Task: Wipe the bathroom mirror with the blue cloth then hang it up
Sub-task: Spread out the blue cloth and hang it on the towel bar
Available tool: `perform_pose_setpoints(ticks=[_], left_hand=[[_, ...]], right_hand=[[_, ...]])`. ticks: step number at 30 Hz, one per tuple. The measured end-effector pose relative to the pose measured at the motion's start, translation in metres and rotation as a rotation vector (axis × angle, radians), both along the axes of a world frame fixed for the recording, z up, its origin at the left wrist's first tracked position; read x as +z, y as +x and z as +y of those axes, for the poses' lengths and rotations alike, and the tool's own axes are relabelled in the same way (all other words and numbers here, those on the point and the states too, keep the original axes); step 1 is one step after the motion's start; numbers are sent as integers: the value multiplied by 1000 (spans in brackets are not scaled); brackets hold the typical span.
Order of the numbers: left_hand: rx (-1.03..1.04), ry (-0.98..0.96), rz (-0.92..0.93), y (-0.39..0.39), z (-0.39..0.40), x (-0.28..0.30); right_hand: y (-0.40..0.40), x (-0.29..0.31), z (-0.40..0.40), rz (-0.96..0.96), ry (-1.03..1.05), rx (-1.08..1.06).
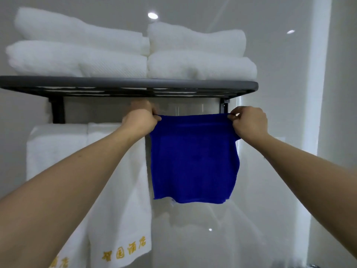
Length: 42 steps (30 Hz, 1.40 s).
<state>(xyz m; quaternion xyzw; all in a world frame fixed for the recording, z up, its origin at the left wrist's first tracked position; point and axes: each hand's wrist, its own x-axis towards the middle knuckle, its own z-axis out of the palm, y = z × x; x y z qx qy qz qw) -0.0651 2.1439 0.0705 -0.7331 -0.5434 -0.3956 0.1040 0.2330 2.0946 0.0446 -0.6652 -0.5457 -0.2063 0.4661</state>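
Glossy pale grey bathroom wall (280, 74) behind, with a dark grey metal rack shelf (135, 83) carrying folded white bath towels (81, 55), and white hand towels with gold embroidered lettering (119, 190) hanging beneath on the left. Hanging stage of the task by the look of it, no mirror in sight. Square blue microfibre cloth (193, 161) stretched flat just under the shelf, dangling free, bottom hem level, right beside the nearer white hand towel. Left hand (140, 120) pinching the top left corner between thumb and curled fingers; right hand (249, 122) pinching the top right corner likewise, both closed on the fabric, top edge taut between them. Rail itself hidden behind the cloth, so cannot tell whether the upper edge already lies over it. For a good finish, probably: keep the top edge level and stretched, carry it over the rail far enough that the halves balance, avoid dragging the neighbouring white towel, then release both corners together. Uneven release likely to let the cloth slide off to one side.
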Motion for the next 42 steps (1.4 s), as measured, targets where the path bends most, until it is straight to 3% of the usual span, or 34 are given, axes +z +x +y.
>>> perform_pose_setpoints(ticks=[4, 7, 12, 16, 19, 24, 27, 32, 35, 38, 42], left_hand=[[195, -45, 107, 3, 5, 21], [268, -92, 179, 4, 8, 25], [269, -169, 227, 5, 13, 20], [215, -125, 302, 10, 13, 24], [81, -180, 302, 16, 15, 22], [49, -276, 229, 5, 17, 21], [0, -296, 156, -2, 16, 22], [-78, -284, 111, 0, 9, 14], [-111, -281, 77, 1, 8, 3], [-80, -265, 94, 3, 10, -6], [8, -181, 139, 6, 7, -13]], right_hand=[[-1, 8, 18, -17, -6, 90], [-1, 16, 27, -168, -81, 57], [-7, 38, 42, -400, -311, -74], [-12, 51, 50, -398, -420, -40], [-10, 51, 47, -447, -403, -24], [-4, 47, 44, -441, -446, 46], [-3, 35, 38, -288, -450, 129], [7, 2, 25, 185, -295, 411], [6, -15, 28, 301, -103, 477], [0, -29, 33, 565, 87, 530], [-4, -37, 28, 878, 184, 535]])
